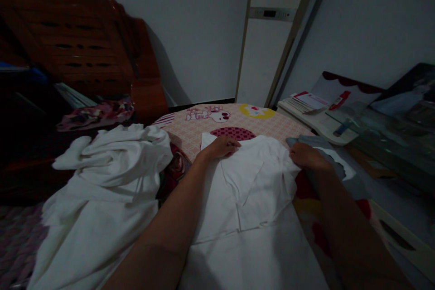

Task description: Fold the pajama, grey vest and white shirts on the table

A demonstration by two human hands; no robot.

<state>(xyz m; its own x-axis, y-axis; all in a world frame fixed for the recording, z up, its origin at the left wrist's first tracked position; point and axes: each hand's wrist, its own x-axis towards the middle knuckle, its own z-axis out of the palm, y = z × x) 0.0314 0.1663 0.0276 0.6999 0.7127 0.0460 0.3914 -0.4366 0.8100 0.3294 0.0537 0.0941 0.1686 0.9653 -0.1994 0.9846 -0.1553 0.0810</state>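
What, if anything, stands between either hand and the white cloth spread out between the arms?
Nothing visible does. The left hand rests on the white cloth near its far edge, and the right hand is at its right edge. The heaped white fabric lies off to the left.

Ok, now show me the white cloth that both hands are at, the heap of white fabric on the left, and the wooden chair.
White cloth (253, 210), head view: the middle of its surface.
Heap of white fabric (110, 186), head view: its middle.
Wooden chair (84, 55), head view: the backrest.
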